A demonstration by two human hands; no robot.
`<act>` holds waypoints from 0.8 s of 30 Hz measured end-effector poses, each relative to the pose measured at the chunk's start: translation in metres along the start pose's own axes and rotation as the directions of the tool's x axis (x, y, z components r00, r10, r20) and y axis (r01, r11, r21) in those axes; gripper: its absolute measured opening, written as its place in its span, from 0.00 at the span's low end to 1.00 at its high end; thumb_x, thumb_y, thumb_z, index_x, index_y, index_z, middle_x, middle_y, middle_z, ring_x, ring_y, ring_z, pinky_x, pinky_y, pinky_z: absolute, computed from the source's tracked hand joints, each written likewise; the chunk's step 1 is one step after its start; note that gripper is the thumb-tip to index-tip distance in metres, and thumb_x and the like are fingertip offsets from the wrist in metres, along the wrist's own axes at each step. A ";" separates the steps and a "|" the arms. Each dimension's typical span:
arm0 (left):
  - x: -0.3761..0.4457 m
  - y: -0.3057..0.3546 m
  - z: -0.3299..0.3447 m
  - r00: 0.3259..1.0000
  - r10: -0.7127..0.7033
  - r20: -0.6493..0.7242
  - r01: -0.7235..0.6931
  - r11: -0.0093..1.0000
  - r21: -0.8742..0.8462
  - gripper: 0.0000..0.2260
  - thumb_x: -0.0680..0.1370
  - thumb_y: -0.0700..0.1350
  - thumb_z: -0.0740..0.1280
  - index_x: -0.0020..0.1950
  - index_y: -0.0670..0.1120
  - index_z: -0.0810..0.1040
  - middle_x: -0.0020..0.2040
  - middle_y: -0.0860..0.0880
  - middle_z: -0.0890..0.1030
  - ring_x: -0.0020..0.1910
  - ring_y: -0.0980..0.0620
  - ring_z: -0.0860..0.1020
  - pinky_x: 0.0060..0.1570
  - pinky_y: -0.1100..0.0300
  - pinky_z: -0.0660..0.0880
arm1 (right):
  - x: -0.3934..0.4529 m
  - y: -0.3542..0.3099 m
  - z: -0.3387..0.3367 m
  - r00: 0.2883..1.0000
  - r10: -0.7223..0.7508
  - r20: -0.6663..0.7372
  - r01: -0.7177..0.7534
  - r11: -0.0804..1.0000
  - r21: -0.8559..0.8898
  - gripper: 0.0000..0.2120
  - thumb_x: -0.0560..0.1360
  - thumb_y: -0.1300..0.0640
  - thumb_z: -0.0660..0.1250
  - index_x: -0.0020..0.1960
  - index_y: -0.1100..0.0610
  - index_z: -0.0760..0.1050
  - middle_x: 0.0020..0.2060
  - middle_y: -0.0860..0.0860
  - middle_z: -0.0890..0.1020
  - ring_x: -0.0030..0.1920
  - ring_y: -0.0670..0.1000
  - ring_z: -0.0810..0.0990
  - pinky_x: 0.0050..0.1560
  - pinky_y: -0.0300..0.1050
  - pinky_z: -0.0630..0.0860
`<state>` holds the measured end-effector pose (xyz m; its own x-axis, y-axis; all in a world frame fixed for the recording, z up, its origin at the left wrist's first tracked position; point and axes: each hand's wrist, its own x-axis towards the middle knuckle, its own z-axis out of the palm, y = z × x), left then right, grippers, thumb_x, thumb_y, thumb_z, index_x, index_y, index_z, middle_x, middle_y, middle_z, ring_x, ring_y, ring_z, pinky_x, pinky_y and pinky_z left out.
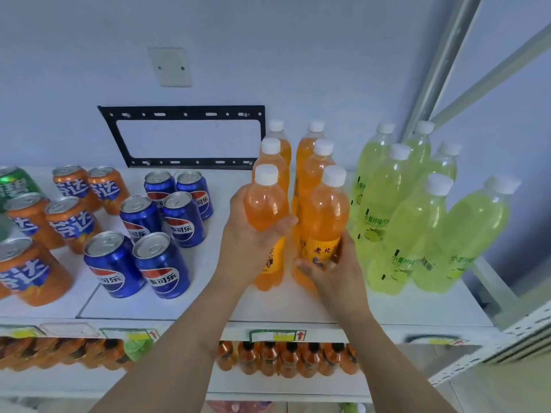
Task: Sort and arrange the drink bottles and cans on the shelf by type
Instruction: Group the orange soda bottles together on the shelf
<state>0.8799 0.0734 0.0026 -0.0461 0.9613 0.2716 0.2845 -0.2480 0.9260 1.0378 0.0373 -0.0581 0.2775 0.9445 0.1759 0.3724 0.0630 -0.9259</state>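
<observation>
Where each hand [253, 234] grips, orange bottle [265, 204] labels hide.

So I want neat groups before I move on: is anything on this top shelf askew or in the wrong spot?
Mostly sorted. The green can at the far left stands against the orange cans, the only one of its kind fully visible. The rightmost green bottle seems to lean outward, though the wide lens may exaggerate that. No spills show.
</observation>
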 end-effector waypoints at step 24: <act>-0.016 0.001 -0.030 0.983 -0.046 0.176 0.031 0.996 0.088 0.45 0.70 0.61 0.73 0.79 0.54 0.51 0.73 0.51 0.68 0.69 0.50 0.70 0.62 0.57 0.70 | -0.028 -0.003 0.002 0.948 0.315 0.033 -0.239 0.779 -0.580 0.29 0.69 0.39 0.72 0.58 0.59 0.72 0.51 0.53 0.78 0.49 0.55 0.78 0.46 0.46 0.74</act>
<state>0.8523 0.0540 0.0071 0.1102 0.9778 0.1780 0.3664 -0.2065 0.9073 1.0272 0.0115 -0.0606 0.3518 0.9261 -0.1362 0.7370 -0.3637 -0.5697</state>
